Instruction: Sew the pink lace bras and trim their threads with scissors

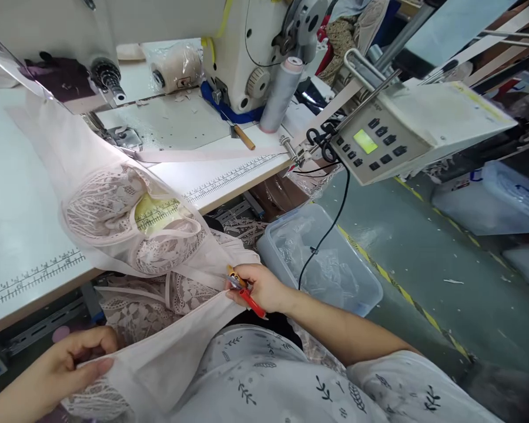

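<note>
At the lower left, my left hand (70,364) pinches the edge of a pale pink bra (158,352), thumb on top, a lace cup hanging below. My right hand (260,288) is closed around small thread snips (249,296) with orange-yellow and red parts, its fingers also at the other end of that bra's edge. Between the hands the band is stretched across my lap. Beyond them, a second pale pink lace bra (106,205) lies over the table edge, its cups facing up and a strap looped across. More lace pieces hang below it.
A sewing machine (158,17) stands at the back, with a grey thread cone (282,97) and a wooden-handled tool (242,136) beside it. A control box (379,141) juts out at right, its cable hanging. Below is a plastic bin (326,264) with clear bags. Measuring tapes line the white table (22,188).
</note>
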Demonstrator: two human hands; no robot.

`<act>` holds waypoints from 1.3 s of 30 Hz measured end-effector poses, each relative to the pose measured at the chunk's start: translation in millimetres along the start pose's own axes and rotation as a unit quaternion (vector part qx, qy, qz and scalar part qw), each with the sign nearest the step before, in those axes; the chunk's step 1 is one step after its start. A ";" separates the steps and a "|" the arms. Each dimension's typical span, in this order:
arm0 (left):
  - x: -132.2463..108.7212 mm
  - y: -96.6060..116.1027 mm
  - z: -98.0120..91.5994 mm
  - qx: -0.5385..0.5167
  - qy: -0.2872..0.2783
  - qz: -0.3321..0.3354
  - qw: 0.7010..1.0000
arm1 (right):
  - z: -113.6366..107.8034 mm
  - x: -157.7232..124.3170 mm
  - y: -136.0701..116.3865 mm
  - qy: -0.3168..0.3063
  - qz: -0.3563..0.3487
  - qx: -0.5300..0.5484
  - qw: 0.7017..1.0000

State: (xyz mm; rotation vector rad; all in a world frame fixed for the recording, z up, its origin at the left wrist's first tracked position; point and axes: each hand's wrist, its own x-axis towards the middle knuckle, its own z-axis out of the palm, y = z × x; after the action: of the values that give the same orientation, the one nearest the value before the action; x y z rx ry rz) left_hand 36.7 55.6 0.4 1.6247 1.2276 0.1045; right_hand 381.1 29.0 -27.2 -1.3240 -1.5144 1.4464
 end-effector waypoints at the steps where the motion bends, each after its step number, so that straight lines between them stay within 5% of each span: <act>1: 3.4 1.0 -2.6 -0.052 -0.025 -0.022 0.998 | 1.4 0.2 -0.9 -0.001 -0.002 -0.001 1.000; 5: 19.8 9.4 -9.1 -0.100 -0.093 -0.067 0.988 | 7.2 4.6 0.1 0.014 -0.004 -0.003 1.000; 10: 30.0 17.4 -3.9 0.147 -0.023 -0.077 0.986 | 12.1 16.4 5.4 0.046 -0.017 -0.028 0.998; 14: 30.3 27.5 6.2 0.386 0.025 -0.054 0.920 | 11.8 20.9 4.4 0.045 -0.014 -0.028 0.998; 17: 33.9 42.5 17.9 0.449 0.047 0.024 0.892 | 10.2 20.5 1.3 0.033 -0.018 -0.025 0.999; 24: 69.5 74.5 60.4 0.293 0.038 0.261 0.919 | 6.6 17.1 -2.5 0.003 -0.030 -0.017 0.999; 30: 89.0 85.2 76.3 0.094 0.029 0.204 0.974 | 5.8 15.4 1.8 0.023 0.000 -0.001 1.000; 39: 85.7 89.6 73.7 0.106 0.055 0.155 0.981 | 9.6 15.0 2.2 0.069 0.021 0.005 0.997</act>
State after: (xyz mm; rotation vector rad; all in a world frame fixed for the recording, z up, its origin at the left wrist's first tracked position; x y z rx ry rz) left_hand 179.3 76.8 -5.9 2.0127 1.0874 0.2716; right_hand 368.5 39.9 -33.7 -1.4275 -1.3948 1.3570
